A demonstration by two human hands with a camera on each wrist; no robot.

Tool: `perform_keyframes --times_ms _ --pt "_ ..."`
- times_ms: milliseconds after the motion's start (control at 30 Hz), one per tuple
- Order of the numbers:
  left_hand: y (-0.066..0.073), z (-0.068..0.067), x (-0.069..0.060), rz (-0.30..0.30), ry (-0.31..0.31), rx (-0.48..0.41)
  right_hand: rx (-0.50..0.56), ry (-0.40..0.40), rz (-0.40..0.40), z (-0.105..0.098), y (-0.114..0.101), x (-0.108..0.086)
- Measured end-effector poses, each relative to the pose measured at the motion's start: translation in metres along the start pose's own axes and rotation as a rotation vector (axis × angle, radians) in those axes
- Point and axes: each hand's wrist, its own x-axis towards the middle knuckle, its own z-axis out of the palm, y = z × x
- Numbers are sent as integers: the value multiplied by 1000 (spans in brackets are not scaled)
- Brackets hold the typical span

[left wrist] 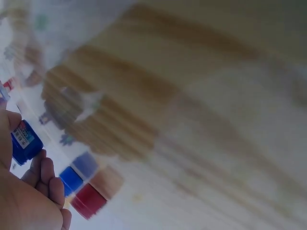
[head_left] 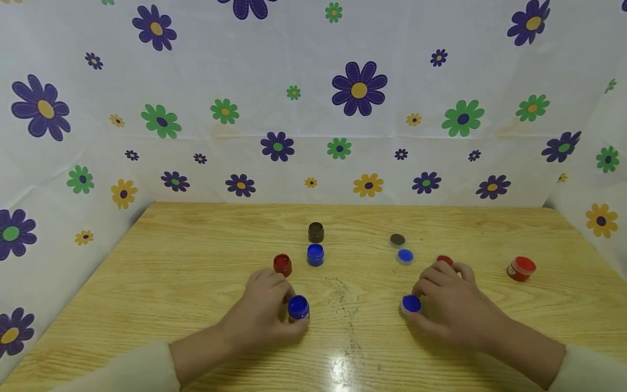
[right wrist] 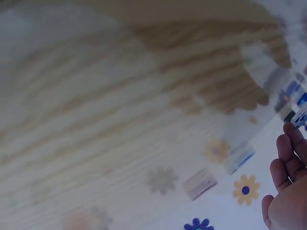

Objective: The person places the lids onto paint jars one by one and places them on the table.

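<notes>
My left hand (head_left: pixel 264 307) grips a small uncapped jar of dark blue paint (head_left: pixel 298 308) on the wooden table. In the left wrist view, the dark blue jar (left wrist: pixel 27 141) with a white label sits between thumb and fingers. My right hand (head_left: pixel 453 307) pinches a dark blue lid (head_left: pixel 411 304) at the table. Just beyond the left hand stands an uncapped dark red jar (head_left: pixel 282 263). A red lid (head_left: pixel 444 259) lies behind the right hand, partly hidden by its fingers.
An uncapped blue jar (head_left: pixel 315 255) and a dark brown or black jar (head_left: pixel 315 233) stand farther back. A blue lid (head_left: pixel 405 256) and a dark lid (head_left: pixel 397 239) lie right of them. A capped red jar (head_left: pixel 521 269) stands far right. A flowered cloth (head_left: pixel 313 120) hangs behind.
</notes>
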Motion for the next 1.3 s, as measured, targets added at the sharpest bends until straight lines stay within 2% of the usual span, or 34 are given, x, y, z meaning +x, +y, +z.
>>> perform_keyframes --times_ms 133,400,567,667,767,867,933,1000,1067,1200,1300 --pt "13 5 4 15 -23 -35 31 -5 -40 7 -11 3" --pt "45 13 12 -20 -127 -176 108 -44 -76 14 -31 8" --pt "60 16 18 18 -142 -161 122 -1 -82 17 -43 12" --pt "63 17 23 24 -141 -141 112 2 -28 19 -47 18" --pt "60 18 28 -14 -147 -192 140 -13 56 20 -48 25" --pt "55 21 31 -64 -143 -257 209 -15 130 21 -47 30" --pt "52 23 32 -80 -133 -266 257 -13 159 22 -45 32" --pt "49 23 32 -77 -127 -234 287 -5 166 23 -44 32" --pt "48 24 33 -49 -117 -177 289 13 155 23 -43 32" --pt "48 25 35 61 -99 8 213 98 107 25 -44 32" --pt "47 27 35 127 -89 119 154 150 101 26 -45 32"
